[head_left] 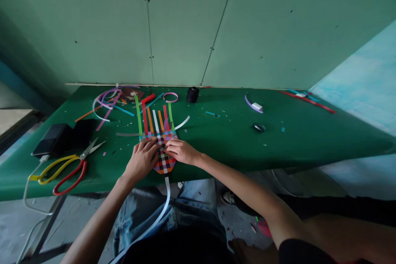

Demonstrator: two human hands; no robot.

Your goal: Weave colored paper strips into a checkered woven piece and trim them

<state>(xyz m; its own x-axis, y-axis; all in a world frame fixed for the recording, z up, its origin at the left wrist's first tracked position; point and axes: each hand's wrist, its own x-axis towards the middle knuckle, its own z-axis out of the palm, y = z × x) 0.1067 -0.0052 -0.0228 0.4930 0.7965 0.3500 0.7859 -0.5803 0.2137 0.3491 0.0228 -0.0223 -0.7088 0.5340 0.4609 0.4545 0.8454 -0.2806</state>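
Observation:
A small checkered weave of coloured plastic strips (163, 167) lies near the table's front edge, its loose strip ends fanning out towards the wall. My left hand (144, 156) rests over its left side with the fingers bent down onto it. From the right, my right hand (182, 151) presses its closed fingertips against the middle of the weave. What lies under the fingertips is hidden. A long white strip (168, 198) runs from the weave's near end down across my lap. Another white strip end (182, 122) sticks out at the upper right.
Scissors with yellow and red handles (83, 156) lie open at the left, beside a black device (52, 138) with a white cable. Loose strips (108, 103) are heaped behind. A black cylinder (192, 95), a dark oval object (259, 127) and a red strip (309, 101) lie farther off.

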